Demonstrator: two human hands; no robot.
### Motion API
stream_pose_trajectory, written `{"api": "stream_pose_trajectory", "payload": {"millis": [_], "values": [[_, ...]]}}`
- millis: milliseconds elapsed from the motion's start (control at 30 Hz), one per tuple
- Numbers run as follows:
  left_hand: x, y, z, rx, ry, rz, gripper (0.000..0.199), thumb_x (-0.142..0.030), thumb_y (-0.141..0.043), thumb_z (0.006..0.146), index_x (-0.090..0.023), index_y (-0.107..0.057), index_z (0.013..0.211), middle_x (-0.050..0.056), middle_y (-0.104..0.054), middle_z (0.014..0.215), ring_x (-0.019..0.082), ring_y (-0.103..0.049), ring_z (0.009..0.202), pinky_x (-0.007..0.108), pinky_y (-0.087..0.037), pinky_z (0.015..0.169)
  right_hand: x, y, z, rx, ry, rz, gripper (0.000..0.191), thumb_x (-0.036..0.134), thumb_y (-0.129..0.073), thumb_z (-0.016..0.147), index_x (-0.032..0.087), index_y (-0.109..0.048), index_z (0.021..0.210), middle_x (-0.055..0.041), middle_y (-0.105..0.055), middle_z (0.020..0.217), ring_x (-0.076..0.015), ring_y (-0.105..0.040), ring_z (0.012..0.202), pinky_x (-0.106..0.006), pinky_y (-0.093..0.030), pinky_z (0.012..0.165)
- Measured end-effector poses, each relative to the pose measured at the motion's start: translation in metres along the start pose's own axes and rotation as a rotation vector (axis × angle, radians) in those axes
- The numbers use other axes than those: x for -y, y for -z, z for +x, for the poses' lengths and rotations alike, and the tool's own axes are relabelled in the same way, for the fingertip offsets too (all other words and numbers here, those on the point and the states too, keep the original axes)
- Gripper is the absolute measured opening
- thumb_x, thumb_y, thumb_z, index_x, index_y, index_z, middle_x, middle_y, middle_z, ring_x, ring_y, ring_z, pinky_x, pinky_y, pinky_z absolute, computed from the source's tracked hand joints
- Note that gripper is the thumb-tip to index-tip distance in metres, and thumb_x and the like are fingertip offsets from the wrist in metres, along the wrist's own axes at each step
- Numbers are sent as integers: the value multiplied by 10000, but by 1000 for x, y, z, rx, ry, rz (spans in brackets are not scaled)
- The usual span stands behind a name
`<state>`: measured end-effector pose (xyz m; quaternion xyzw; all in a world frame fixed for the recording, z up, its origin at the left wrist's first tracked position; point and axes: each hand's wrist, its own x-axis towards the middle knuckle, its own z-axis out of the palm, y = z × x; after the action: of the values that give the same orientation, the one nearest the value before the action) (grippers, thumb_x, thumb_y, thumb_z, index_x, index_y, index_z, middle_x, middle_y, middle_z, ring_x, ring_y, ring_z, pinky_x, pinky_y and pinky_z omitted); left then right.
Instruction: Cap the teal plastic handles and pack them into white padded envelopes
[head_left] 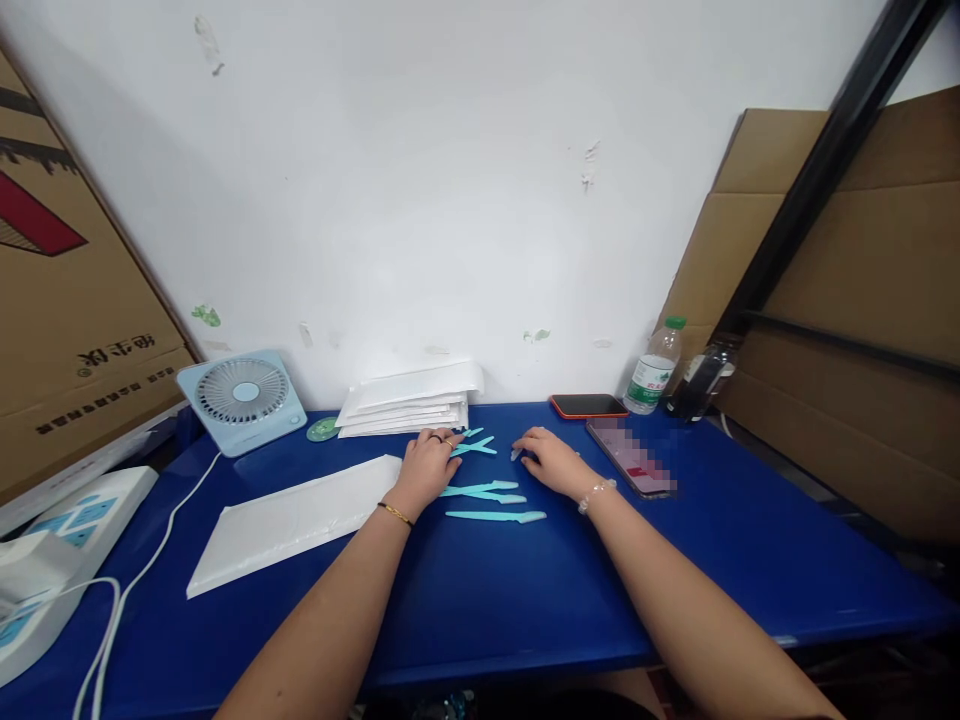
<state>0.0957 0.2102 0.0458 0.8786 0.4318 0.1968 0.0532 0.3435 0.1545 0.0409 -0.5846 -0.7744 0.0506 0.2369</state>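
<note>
Several slim turquoise razor-like tools lie on the blue table, one apart at the front and two crossed just behind it. My left hand rests at their left ends, its fingers touching the farther crossed tools; whether it grips one cannot be made out. To the right, my right hand has its thumb and forefinger round a small translucent piece. A flat white padded envelope lies left of my left hand.
Stacked white envelopes stand by the wall. A blue fan, its cable and a power strip are at left. Two phones, a water bottle and a dark bottle are at right.
</note>
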Motion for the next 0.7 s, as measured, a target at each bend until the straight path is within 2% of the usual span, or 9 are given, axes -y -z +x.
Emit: {"api": "stream_pose_trajectory", "payload": {"millis": [133, 233, 400, 533, 700], "values": [[1, -4, 2, 6, 3, 16, 151, -264, -551, 833, -225, -647, 943, 69, -609, 1061, 250, -443, 1079, 371, -353, 869, 2, -5, 2, 52, -34, -100, 119, 127, -505, 825, 168, -613, 855, -85, -593, 891, -183, -561, 799, -275, -405, 694], [1, -3, 1, 3, 11, -14, 101, -273, -569, 826, -212, -639, 865, 66, -615, 1009, 244, -449, 1059, 367, -348, 867, 7, -5, 1, 34, -31, -46, 78, 143, -501, 839, 179, -569, 828, -68, -598, 856, -167, -554, 749, -265, -386, 659], [-3, 0, 3, -25, 18, -81, 107, -286, -550, 838, -213, -612, 886, 53, -623, 990, 236, -470, 1047, 365, -345, 866, 11, 3, -1, -50, -115, 273, 132, 277, -471, 870, 208, -583, 854, 2, -608, 687, -135, -524, 601, -247, -376, 572], [-8, 1, 5, -49, 24, -185, 113, -292, -530, 844, -206, -582, 896, 29, -635, 930, 205, -526, 969, 348, -351, 869, 10, 6, 0, -165, -195, 523, 203, 326, -517, 821, 184, -637, 904, -7, -613, 675, -134, -535, 612, -243, -414, 569], [-11, -1, 7, -33, 26, -353, 122, -293, -480, 854, -199, -557, 843, 0, -629, 783, 151, -570, 751, 273, -404, 736, 8, 7, 3, -205, -272, 894, 343, 405, -659, 718, 138, -646, 934, -44, -651, 725, -138, -581, 628, -257, -469, 592]]}}
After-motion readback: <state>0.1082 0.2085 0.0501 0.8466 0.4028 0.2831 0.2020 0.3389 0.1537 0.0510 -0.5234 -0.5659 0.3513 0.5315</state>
